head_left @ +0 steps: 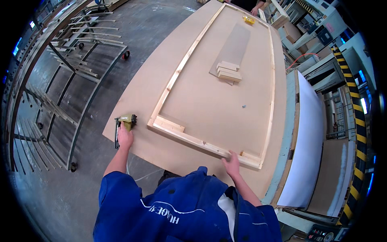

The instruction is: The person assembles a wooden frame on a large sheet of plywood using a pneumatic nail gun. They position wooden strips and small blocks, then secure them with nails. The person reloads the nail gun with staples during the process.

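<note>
The person's left grip (125, 138) is closed around an olive-green and black handheld nail gun (129, 118), which is at the near left corner of the broad, flat tan counter (147, 92); whether the tool touches the surface cannot be told. The right grip (231, 164) is at the near rail of a long, rectangular frame of pale wood (204, 144), close to its near right corner. Its fingers meet the rail's outer edge, but whether they pinch the wood or merely rest against it cannot be told.

The frame lies on the counter, its long sides running away from the person. A short, pale wooden block (170, 124) sits inside its near left corner, along the near rail, and a similar short wooden piece (252, 157) is inside the near right corner. Farther in, a small stack of flat, pale wooden pieces (229, 72) is at the near end of a long, greyish flat strip (234, 42). A small bluish object (244, 106) lies apart, nearer the right rail. Toward the far end is a yellow object (248, 20), with another person's hand (255, 11) just beyond. To the left stands a wheeled metal rack (99, 80) bearing thin strips.
</note>
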The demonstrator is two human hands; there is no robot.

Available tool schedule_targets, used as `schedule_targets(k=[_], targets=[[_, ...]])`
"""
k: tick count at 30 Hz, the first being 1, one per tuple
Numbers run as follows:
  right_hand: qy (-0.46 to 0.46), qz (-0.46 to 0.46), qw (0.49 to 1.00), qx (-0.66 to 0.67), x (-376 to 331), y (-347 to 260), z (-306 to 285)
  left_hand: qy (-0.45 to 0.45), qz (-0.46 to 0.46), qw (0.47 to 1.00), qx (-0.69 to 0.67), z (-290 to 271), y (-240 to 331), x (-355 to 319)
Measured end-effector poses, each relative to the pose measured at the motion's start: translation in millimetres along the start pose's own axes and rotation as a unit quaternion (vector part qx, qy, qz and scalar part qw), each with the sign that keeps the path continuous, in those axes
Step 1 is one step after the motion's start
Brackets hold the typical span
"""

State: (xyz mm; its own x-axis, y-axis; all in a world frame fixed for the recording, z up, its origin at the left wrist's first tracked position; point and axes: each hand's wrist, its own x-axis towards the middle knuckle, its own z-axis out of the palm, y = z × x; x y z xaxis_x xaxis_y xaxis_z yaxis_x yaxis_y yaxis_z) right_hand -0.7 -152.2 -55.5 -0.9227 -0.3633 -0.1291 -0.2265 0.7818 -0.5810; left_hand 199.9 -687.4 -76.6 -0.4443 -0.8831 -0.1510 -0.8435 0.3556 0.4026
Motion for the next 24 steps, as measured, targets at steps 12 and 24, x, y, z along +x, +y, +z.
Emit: schedule_targets(k=[12, 24], targets=[[-0.201, -0.038, 0.943, -0.262, 59.6, -39.4, 35.7, -0.142, 0.011, 0.925, -0.351, 74.0, 38.7, -91.6], [-0.167, -0.132, 0.943, -0.257, 54.4, -66.0, -28.7, -0.326, -0.230, 0.562, -0.725, 99.6, 130.3, -100.4]])
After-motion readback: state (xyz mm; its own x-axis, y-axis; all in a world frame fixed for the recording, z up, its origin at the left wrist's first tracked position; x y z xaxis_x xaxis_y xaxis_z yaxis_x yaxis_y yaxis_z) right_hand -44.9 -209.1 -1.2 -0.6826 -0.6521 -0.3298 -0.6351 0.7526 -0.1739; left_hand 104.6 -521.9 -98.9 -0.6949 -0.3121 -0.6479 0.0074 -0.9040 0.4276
